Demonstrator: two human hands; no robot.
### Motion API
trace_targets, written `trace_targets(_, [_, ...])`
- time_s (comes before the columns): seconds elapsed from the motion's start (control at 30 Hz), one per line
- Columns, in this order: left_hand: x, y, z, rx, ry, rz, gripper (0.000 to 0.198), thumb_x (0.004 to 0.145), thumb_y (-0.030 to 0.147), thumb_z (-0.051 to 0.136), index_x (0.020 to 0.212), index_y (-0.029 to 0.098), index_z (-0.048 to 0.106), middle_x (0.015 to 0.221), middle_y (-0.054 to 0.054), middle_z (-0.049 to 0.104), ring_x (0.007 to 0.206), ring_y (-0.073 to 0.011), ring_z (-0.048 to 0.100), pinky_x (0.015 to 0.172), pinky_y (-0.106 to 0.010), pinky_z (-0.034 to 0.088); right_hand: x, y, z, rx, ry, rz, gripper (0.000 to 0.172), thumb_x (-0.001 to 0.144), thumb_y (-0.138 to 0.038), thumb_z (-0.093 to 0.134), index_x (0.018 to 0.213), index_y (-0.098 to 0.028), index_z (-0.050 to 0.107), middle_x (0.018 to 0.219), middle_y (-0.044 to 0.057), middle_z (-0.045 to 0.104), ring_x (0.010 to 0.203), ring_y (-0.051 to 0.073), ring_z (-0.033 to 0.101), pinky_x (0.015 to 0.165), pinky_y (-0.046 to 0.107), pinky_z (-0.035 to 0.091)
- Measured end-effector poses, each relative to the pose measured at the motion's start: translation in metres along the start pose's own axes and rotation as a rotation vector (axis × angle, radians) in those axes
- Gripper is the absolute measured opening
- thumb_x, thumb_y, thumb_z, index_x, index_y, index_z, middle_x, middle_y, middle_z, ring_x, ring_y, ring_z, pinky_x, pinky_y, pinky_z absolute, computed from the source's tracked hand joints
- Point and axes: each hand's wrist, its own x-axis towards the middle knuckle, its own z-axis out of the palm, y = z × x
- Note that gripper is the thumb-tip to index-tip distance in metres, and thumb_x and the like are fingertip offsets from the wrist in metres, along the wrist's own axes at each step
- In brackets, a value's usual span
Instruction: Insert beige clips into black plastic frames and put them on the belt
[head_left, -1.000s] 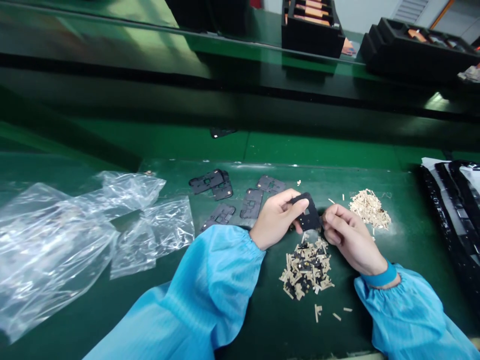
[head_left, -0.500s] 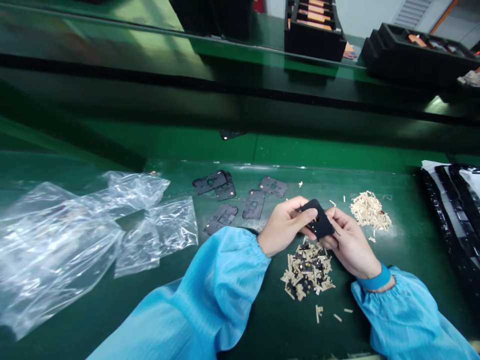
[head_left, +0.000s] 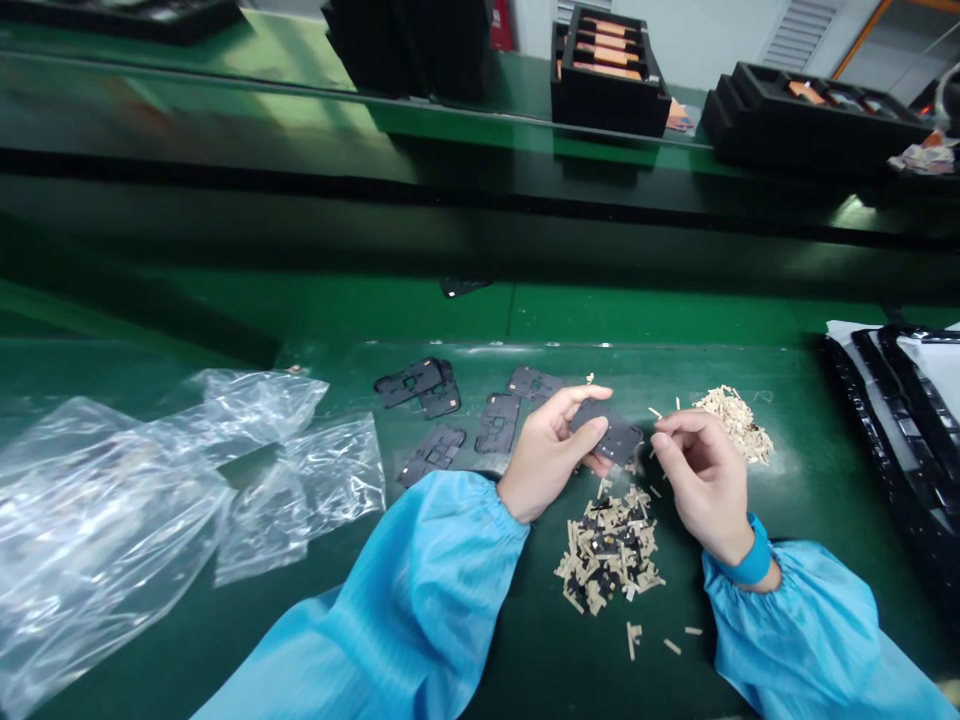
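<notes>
One perforated black plate (head_left: 616, 434) is pinched by the left hand (head_left: 549, 448), long axis slanting toward the right hand (head_left: 705, 478), whose grip cannot be discerned.

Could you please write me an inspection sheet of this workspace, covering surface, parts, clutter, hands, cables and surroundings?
Surface: dark green worktop, glossy in places.
Job's things: one black plate in hand; five similar plates on the worktop to its left, two overlapping; a mixed tan-and-black pile nearer the person; a pale pile at right.
Clutter: crumpled clear plastic at left; loose tan strips beside the mixed pile.
Hands: left hand grips the black plate; right hand is close to its right end, grip unclear.
Cables: nothing seen that is clearly a cable.
Surroundings: black trays with orange contents on a raised shelf.
</notes>
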Motion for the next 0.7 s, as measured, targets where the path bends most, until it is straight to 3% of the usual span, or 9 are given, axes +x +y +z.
trace_targets(0.13, [-0.0005, -0.0008, -0.0002, -0.014, -0.015, 0.0, 0.048, 0.081, 0.037, 0.075, 0.121, 0.016, 0.061, 0.065, 0.005, 0.061, 0.049, -0.0126, 0.066, 0.045, -0.02, 0.054, -0.0002, 0.0025, -0.001, -0.019, -0.02, -0.028, 0.006, 0.096, -0.025, 0.067, 0.102, -0.024, 0.066, 0.087, 0.002, 0.061, 0.064, 0.014, 0.049, 0.058, 0.029, 0.042])
trace_targets(0.37, [-0.0009, -0.0004, -0.0012, -0.012, -0.035, -0.01, 0.047, 0.083, 0.036, 0.074, 0.122, 0.016, 0.06, 0.061, 0.005, 0.062, 0.047, -0.013, 0.065, 0.042, -0.02, 0.052, 0.0001, 0.0047, -0.0023, -0.073, -0.047, -0.075, 0.007, 0.098, -0.028, 0.063, 0.095, -0.022, 0.066, 0.091, 0.005, 0.062, 0.074, 0.018, 0.057, 0.064, 0.032, 0.044])
trace_targets(0.7, [-0.0013, -0.0002, -0.0014, -0.032, -0.027, -0.02, 0.046, 0.081, 0.037, 0.075, 0.12, 0.017, 0.061, 0.06, 0.005, 0.063, 0.046, -0.0137, 0.064, 0.041, -0.021, 0.051, 0.0033, -0.0025, -0.0039, -0.178, -0.089, -0.116, 0.012, 0.1, -0.025, 0.058, 0.089, -0.023, 0.062, 0.084, 0.004, 0.06, 0.075, 0.019, 0.055, 0.064, 0.032, 0.042])
